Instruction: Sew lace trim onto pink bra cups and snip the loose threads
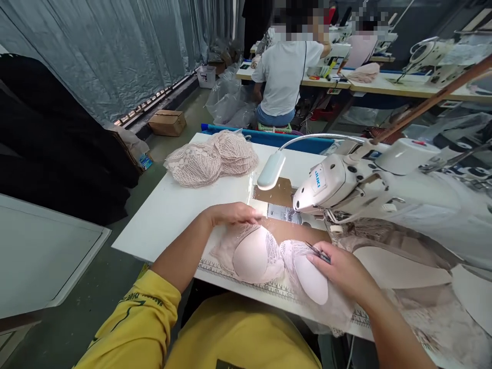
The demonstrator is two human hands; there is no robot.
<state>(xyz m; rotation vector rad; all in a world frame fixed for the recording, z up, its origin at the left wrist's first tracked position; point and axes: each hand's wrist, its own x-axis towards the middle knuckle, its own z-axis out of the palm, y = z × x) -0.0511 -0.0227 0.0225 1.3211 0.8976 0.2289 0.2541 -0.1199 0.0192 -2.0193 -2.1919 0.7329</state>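
Note:
A pale pink padded bra with lace trim (261, 256) lies cups-up on the white sewing table (169, 210), right in front of me. My left hand (234, 213) rests on its far edge with fingers curled onto the lace, close to the needle area. On the right cup, my right hand (340, 266) is closed on a small pair of thread snips (317, 251). The head of the white sewing machine (330, 184) stands just behind both hands.
A stack of lace bra cups (211, 159) sits at the table's far left. A gooseneck lamp (271, 171) hangs over the needle plate. More pale fabric pieces (415, 277) pile at my right. A person in a white shirt (286, 77) sits at another bench ahead.

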